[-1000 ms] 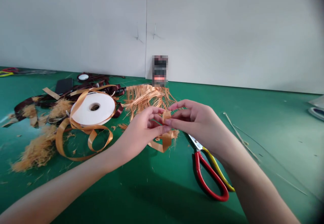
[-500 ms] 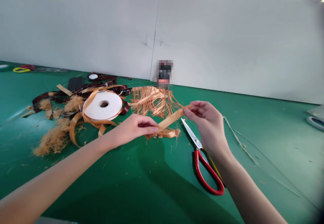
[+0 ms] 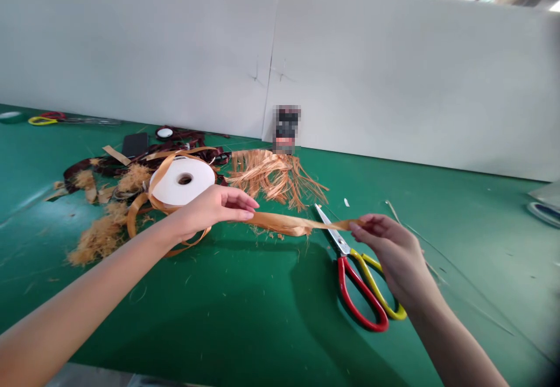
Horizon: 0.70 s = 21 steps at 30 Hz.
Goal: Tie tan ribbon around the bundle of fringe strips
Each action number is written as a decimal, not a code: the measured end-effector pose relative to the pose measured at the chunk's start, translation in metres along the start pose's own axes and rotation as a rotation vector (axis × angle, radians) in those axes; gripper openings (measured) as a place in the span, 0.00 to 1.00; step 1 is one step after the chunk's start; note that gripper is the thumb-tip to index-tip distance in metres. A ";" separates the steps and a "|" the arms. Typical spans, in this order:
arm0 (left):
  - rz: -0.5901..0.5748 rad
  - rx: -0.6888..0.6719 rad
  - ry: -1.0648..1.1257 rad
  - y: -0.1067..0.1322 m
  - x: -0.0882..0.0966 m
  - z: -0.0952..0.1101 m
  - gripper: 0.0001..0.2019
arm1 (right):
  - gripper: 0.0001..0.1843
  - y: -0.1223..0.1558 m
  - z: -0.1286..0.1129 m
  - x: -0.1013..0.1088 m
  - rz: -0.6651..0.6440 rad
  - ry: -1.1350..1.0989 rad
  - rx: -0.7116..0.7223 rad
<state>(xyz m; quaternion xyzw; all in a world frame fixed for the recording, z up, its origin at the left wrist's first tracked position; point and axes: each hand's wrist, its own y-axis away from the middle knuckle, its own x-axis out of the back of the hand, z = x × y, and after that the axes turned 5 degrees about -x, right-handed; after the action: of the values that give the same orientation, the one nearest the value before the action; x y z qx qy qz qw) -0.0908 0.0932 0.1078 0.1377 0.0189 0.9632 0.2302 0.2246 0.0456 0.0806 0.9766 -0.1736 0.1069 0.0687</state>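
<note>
A strip of orange ribbon (image 3: 294, 223) is stretched flat between my two hands, just above the green table (image 3: 245, 317). My left hand (image 3: 210, 207) pinches its left end, fingers closed. My right hand (image 3: 391, 248) pinches its right end between thumb and fingertips. Scissors (image 3: 359, 273) with one red and one yellow handle lie on the table under the ribbon, beside my right hand. A white ribbon spool (image 3: 182, 180) with loose orange ribbon looped around it sits just behind my left hand.
A pile of frayed orange ribbon shreds (image 3: 273, 175) lies behind the strip. Dark brown ribbon, fluffy orange scraps (image 3: 98, 236) and a black phone (image 3: 134, 143) clutter the left. White boards (image 3: 394, 72) wall off the back. More scissors (image 3: 44, 119) lie far left.
My hands have drawn apart, pulling the orange ribbon from a short folded piece into a long taut strip. My right hand moved right and down, past the scissors.
</note>
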 end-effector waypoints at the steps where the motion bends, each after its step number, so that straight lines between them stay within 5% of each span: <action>1: 0.013 -0.015 -0.003 0.000 0.000 0.001 0.11 | 0.22 0.002 0.000 0.001 -0.038 0.067 -0.015; 7: -0.065 -0.101 -0.012 -0.004 -0.009 0.016 0.10 | 0.29 0.020 -0.026 -0.019 -0.103 0.342 0.097; 10: -0.165 -0.166 0.004 -0.002 -0.019 0.027 0.10 | 0.22 0.031 -0.046 -0.038 -0.326 0.397 0.310; 14: -0.164 -0.235 0.054 0.004 -0.032 0.040 0.10 | 0.12 0.035 -0.058 -0.057 -0.579 0.267 0.342; 21: 0.070 -0.203 0.275 0.010 -0.037 0.037 0.18 | 0.12 0.039 -0.058 -0.070 -0.473 -0.084 0.151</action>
<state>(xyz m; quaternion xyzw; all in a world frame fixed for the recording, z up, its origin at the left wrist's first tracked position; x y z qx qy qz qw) -0.0531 0.0670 0.1352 -0.0188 -0.0521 0.9773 0.2046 0.1356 0.0418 0.1240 0.9960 0.0655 0.0598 0.0112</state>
